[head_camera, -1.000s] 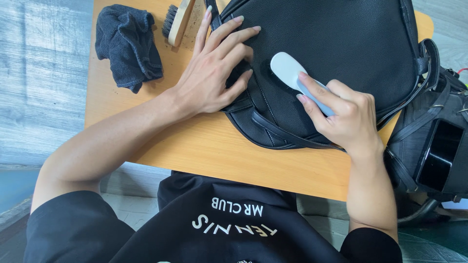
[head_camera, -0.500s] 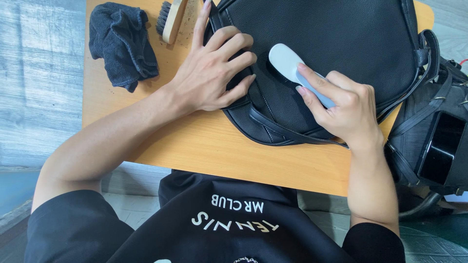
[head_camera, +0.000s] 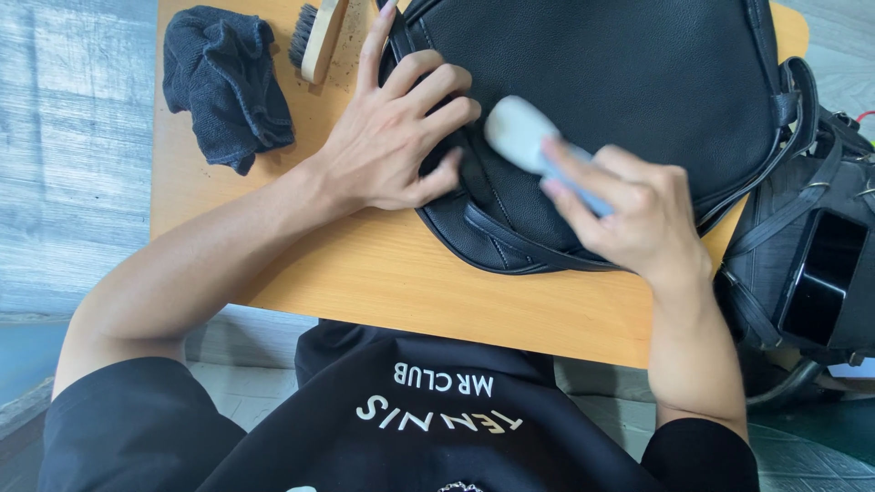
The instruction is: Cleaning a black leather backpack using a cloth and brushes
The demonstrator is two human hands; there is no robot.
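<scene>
Nearest the body, the right hand (head_camera: 629, 205) wraps its fingers and thumb around the grip end of a small pale blue brush (head_camera: 529, 141), whose rounded head presses on the black leather bag (head_camera: 629, 82) lying across the wooden table (head_camera: 383, 273). The brush looks light and rigid, best held at its narrow handle, as it is now. The wrist bends inward and the forearm rises from the table edge; the hand is blurred. The left hand (head_camera: 396, 137) lies flat with fingers spread on the bag's left edge, holding nothing. The bag seems soft, supple and faintly slippery. Farther off lie a dark cloth (head_camera: 223, 82) and a wooden bristle brush (head_camera: 314, 36).
</scene>
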